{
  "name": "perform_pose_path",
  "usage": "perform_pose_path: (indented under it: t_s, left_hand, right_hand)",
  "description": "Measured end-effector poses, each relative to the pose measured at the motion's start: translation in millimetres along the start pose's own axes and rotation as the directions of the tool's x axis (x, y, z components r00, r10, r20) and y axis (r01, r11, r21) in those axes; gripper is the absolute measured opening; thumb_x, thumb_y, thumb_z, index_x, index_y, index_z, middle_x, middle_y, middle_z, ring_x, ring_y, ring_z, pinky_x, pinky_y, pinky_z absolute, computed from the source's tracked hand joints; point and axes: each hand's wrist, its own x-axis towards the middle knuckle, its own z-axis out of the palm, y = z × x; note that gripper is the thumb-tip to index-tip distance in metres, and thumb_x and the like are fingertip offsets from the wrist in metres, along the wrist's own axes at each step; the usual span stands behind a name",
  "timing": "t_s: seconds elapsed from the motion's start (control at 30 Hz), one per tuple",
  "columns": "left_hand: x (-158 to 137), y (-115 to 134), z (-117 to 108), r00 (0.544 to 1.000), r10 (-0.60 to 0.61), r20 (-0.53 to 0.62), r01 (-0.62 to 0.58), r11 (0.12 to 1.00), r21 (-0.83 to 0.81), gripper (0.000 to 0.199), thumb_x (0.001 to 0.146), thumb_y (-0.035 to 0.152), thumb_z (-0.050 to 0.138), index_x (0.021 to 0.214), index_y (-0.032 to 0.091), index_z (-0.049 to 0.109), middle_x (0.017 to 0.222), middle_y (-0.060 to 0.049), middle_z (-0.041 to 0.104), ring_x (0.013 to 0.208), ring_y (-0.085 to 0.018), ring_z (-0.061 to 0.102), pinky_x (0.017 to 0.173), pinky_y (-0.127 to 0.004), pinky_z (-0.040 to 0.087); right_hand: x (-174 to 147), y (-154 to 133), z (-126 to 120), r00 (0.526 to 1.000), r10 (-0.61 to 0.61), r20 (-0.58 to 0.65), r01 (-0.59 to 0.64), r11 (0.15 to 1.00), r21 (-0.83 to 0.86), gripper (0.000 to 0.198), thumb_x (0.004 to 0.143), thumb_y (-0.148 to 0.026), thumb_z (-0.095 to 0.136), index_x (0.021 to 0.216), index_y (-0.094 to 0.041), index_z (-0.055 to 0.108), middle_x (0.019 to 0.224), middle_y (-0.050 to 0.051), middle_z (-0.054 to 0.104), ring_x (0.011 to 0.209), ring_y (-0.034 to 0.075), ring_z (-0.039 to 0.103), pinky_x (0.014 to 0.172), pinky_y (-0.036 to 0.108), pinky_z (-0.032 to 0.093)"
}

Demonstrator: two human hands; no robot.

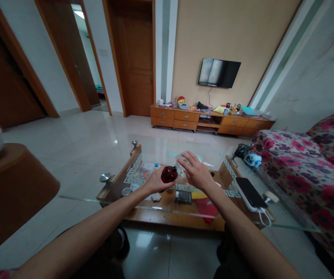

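Observation:
My left hand (155,181) grips a small dark red bottle (169,174) with a black top, held above the glass coffee table (184,214). My right hand (195,171) hovers just right of the bottle, fingers spread, over a clear plastic container (183,159) that it partly hides. I cannot tell whether the right hand touches the container. Both forearms reach forward from the bottom of the view.
A black phone on a white power bank (251,193) with a cable lies on the table's right side. Small items lie on the wooden shelf (167,215) under the glass. A floral sofa (306,162) stands right, a brown stand (9,186) left, a TV cabinet (210,121) far back.

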Motion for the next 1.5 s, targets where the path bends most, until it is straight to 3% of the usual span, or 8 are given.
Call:
perform_pose_path:
  t_s: [0.3, 0.53, 0.67, 0.83, 1.1, 1.5]
  left_hand:
    - [-4, -6, -5, 1.000, -0.003, 0.003, 0.003, 0.999, -0.044, 0.071, 0.072, 0.048, 0.087, 0.132, 0.025, 0.058, 0.119, -0.007, 0.074, 0.109, -0.029, 0.073, 0.099, -0.042, 0.056]
    - [-7, -9, -9, 1.000, 0.012, 0.006, -0.012, 0.999, -0.049, 0.072, 0.072, 0.052, 0.087, 0.132, 0.025, 0.059, 0.120, -0.007, 0.074, 0.110, -0.028, 0.072, 0.099, -0.043, 0.056]
    - [-8, -8, -11, 0.998, 0.054, -0.010, -0.055, 0.997, -0.059, 0.069, 0.074, 0.054, 0.086, 0.131, 0.025, 0.059, 0.118, -0.005, 0.075, 0.107, -0.026, 0.073, 0.097, -0.041, 0.057]
    - [-9, -3, -13, 1.000, 0.015, 0.003, -0.015, 0.999, -0.048, 0.071, 0.073, 0.055, 0.086, 0.131, 0.025, 0.059, 0.120, -0.007, 0.074, 0.110, -0.028, 0.073, 0.099, -0.042, 0.056]
    - [-8, -13, -8, 0.999, 0.038, -0.011, -0.039, 0.997, -0.063, 0.072, 0.072, 0.056, 0.087, 0.132, 0.026, 0.059, 0.118, -0.006, 0.075, 0.107, -0.028, 0.074, 0.097, -0.042, 0.057]
    - [-9, -19, -7, 0.997, 0.068, -0.028, -0.070, 0.994, -0.081, 0.071, 0.073, 0.055, 0.087, 0.132, 0.027, 0.059, 0.116, -0.005, 0.075, 0.105, -0.029, 0.073, 0.094, -0.042, 0.057]
  right_hand:
    - [9, -8, -9, 0.997, -0.028, 0.068, 0.032, 0.998, -0.060, 0.077, 0.084, 0.002, 0.058, 0.152, -0.032, 0.051, 0.155, 0.010, 0.051, 0.155, 0.037, 0.034, 0.099, 0.054, 0.065]
    - [11, -15, -10, 0.997, -0.038, 0.060, 0.042, 0.997, -0.070, 0.075, 0.083, 0.003, 0.058, 0.149, -0.033, 0.052, 0.153, 0.009, 0.052, 0.155, 0.036, 0.035, 0.104, 0.054, 0.063]
    - [12, -17, -12, 0.997, -0.039, 0.065, 0.044, 0.995, -0.085, 0.073, 0.085, 0.002, 0.058, 0.149, -0.034, 0.051, 0.153, 0.009, 0.052, 0.154, 0.037, 0.035, 0.098, 0.053, 0.066]
    - [13, -16, -14, 0.996, -0.050, 0.072, 0.056, 0.995, -0.086, 0.075, 0.084, 0.002, 0.058, 0.150, -0.034, 0.050, 0.152, 0.010, 0.053, 0.154, 0.038, 0.035, 0.096, 0.055, 0.066]
    - [15, -15, -14, 0.989, -0.096, 0.115, 0.114, 0.981, -0.157, 0.068, 0.086, 0.002, 0.057, 0.147, -0.028, 0.053, 0.154, 0.011, 0.051, 0.154, 0.037, 0.034, 0.106, 0.053, 0.060]
    - [19, -16, -16, 0.979, -0.123, 0.160, 0.156, 0.965, -0.213, 0.072, 0.083, 0.001, 0.061, 0.149, -0.027, 0.053, 0.156, 0.012, 0.051, 0.154, 0.038, 0.033, 0.096, 0.046, 0.064]
